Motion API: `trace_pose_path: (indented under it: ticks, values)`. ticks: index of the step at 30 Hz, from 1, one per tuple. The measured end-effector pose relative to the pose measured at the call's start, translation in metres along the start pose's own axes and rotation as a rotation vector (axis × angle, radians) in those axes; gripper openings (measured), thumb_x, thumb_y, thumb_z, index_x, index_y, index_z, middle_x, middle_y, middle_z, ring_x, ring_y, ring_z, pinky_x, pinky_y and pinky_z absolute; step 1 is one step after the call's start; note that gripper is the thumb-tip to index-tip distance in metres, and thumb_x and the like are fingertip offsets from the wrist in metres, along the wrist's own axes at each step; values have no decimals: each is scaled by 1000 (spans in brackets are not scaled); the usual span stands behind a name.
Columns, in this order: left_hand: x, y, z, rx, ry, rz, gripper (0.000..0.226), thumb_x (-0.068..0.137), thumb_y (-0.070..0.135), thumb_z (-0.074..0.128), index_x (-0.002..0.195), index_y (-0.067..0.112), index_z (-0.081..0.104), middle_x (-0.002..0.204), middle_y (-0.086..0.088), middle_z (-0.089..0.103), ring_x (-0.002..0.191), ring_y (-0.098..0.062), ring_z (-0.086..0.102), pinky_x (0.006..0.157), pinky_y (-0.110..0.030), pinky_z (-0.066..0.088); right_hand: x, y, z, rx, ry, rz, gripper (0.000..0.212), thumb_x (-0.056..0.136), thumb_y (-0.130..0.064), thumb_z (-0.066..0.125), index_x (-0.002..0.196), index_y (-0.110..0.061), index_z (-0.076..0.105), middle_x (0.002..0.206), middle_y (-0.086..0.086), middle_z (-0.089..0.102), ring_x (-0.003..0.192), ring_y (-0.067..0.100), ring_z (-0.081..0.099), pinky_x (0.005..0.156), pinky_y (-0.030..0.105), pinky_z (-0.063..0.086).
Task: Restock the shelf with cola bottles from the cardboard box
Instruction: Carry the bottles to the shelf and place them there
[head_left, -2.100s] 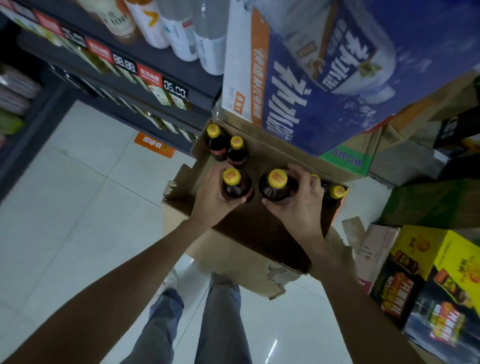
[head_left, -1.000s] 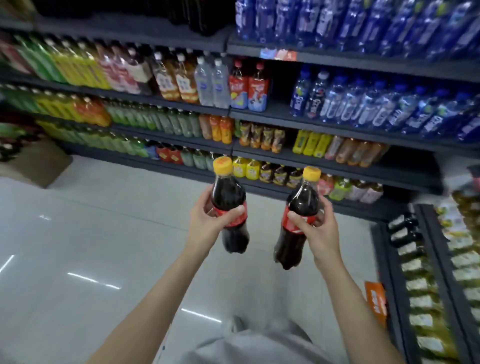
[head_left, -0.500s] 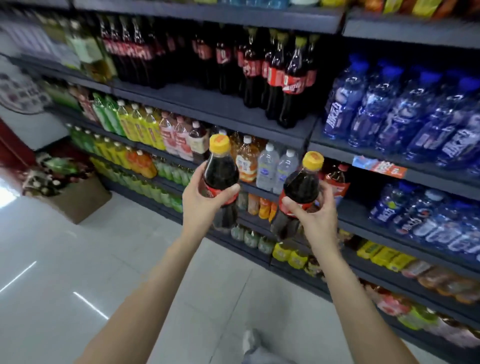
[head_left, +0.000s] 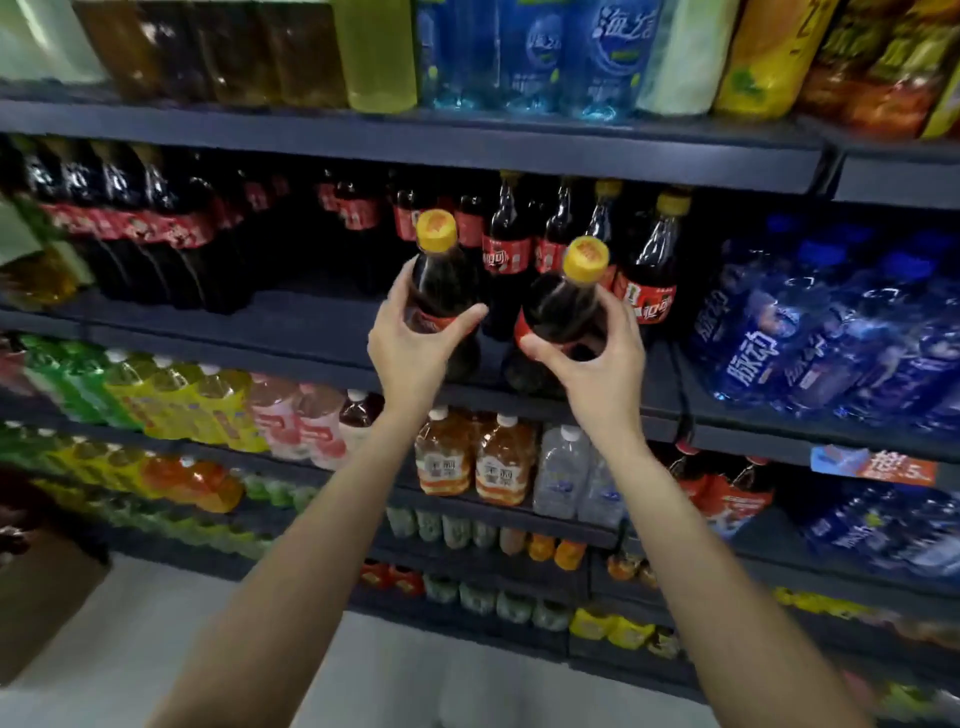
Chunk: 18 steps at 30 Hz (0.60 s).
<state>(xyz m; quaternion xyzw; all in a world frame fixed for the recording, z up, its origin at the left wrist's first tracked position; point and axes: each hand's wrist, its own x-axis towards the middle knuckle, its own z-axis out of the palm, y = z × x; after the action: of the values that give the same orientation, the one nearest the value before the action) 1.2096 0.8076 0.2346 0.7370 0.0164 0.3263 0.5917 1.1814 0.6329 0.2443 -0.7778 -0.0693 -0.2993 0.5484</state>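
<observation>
My left hand (head_left: 415, 353) grips a dark cola bottle (head_left: 439, 280) with a yellow cap and red label. A second cola bottle (head_left: 563, 306) of the same kind is gripped by my right hand (head_left: 597, 364). Both bottles are upright and held at the front edge of the dark cola shelf (head_left: 291, 332). Behind them stand several shelved cola bottles (head_left: 649, 280) with yellow caps. To the left of my hands the shelf shows a bare stretch, then a row of larger cola bottles (head_left: 156, 228). The cardboard box with the stock is out of view.
Blue water bottles (head_left: 810, 332) fill the shelf section to the right. Large drink bottles (head_left: 519, 52) stand on the shelf above. Tea and juice bottles (head_left: 467, 462) line the shelves below. A brown cardboard box (head_left: 41, 597) sits on the floor at lower left.
I lifted two cola bottles out of the cardboard box, turned to the shelves and carried them up and forward to the cola shelf, where they are now at its front edge.
</observation>
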Motion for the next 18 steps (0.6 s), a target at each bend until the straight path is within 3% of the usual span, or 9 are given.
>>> trace_pose_path:
  ticks: [3,6,10,16,18]
  values:
    - [45,-17,8,25,-71,19,80,57,70,74,127,38,53,116,10,65,112,-7,59,99,-37,47,19,-3,35,-44,136,49,68,67,-35,84,126,-17,55,118,-9,52,111,2,48,92,3,34]
    - [77,-30,18,45,-112,2,86,59,67,74,133,29,52,123,2,63,118,-13,55,103,-30,42,36,-4,63,-114,259,108,67,67,-36,83,124,-13,57,119,-2,55,111,9,52,90,9,35]
    - [106,-43,32,146,-161,-5,95,57,74,68,131,18,52,117,-9,65,111,-24,60,95,-40,48,52,-1,91,-208,354,162,68,66,-40,82,124,-12,58,123,3,57,113,14,53,90,13,35]
    - [130,-56,54,106,-233,-51,90,61,71,70,123,9,48,100,-14,68,92,-29,65,81,-41,53,62,12,116,-330,447,200,80,72,-45,77,137,-11,46,139,5,48,128,19,45,100,21,32]
    - [130,-64,54,75,-301,28,92,65,71,66,130,10,43,112,-14,65,102,-27,63,85,-36,52,61,13,120,-381,451,185,82,76,-43,75,142,-11,37,143,8,43,132,21,41,103,23,31]
